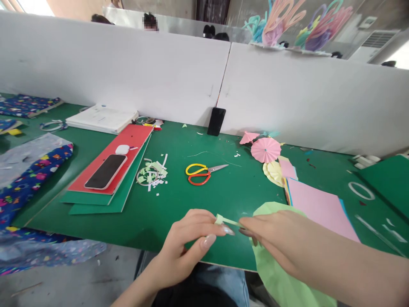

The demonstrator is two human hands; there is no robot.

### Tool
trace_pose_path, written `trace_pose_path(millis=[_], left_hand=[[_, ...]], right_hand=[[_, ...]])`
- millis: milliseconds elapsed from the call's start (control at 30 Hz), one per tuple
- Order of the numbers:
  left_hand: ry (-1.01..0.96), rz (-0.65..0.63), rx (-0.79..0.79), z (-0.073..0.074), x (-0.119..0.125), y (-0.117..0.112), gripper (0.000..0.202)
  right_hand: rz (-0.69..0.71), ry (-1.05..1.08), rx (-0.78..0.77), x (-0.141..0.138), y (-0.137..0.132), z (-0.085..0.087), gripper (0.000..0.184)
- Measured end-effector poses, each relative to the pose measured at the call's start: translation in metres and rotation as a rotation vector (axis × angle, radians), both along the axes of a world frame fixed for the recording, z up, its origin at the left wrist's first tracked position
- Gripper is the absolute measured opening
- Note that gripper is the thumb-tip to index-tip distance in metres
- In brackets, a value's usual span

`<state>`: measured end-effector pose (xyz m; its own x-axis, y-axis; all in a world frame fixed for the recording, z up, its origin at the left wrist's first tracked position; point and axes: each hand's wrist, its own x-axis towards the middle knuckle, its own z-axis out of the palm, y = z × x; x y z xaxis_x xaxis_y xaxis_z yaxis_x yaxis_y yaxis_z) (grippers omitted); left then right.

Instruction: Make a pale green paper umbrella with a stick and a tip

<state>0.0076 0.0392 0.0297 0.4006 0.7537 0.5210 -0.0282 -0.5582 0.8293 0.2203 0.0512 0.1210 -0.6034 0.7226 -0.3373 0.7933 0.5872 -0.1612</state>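
Observation:
A narrow light green paper strip (pixel 230 221) stretches between my two hands above the front edge of the table, its left end curled into a small loop. My left hand (pixel 188 238) has that curled end at its fingertips, the fingers bent and the thumb a little below them. My right hand (pixel 275 232) pinches the strip's other end between thumb and fingers. Under the right hand and forearm hangs a large pleated light green paper piece (pixel 277 268), partly over the table edge; whether the strip joins it is hidden. Scissors (pixel 207 171) with yellow and red handles lie beyond, apart from both hands.
Paper scraps (pixel 153 172) lie around a tape ring. Left are red and green boards (pixel 124 149) carrying a phone (pixel 106 171). Right are a pink pleated rosette (pixel 266 149) and pink paper sheets (pixel 319 209). A black phone (pixel 216 121) leans on the white partition (pixel 128 72).

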Motion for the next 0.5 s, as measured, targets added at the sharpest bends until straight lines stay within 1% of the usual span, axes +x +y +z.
trace_pose_path(millis=[100, 167, 233, 333, 400, 433, 500], left_hand=[[-0.078, -0.037, -0.144, 0.0, 0.002, 0.002, 0.027], [-0.096, -0.061, -0.179, 0.002, 0.003, 0.005, 0.028], [-0.092, -0.069, -0.144, 0.005, 0.003, 0.007, 0.024], [-0.069, -0.06, -0.027, 0.009, 0.002, 0.01, 0.017], [-0.067, -0.067, 0.028, 0.009, 0.001, 0.011, 0.015], [-0.062, -0.067, 0.04, 0.009, 0.0, 0.012, 0.018], [-0.02, -0.055, 0.048, 0.008, -0.001, 0.011, 0.032]], right_hand=[[-0.008, 0.019, -0.043, 0.001, -0.003, 0.002, 0.033], [-0.005, 0.03, -0.059, 0.001, -0.004, 0.004, 0.033], [0.004, 0.033, -0.082, 0.0, -0.004, 0.006, 0.032], [0.014, 0.016, -0.12, -0.002, -0.003, 0.007, 0.031], [0.019, 0.009, -0.11, -0.003, -0.003, 0.007, 0.032], [0.027, 0.011, -0.092, -0.003, -0.003, 0.007, 0.034], [0.051, 0.032, -0.027, -0.002, -0.005, 0.004, 0.037]])
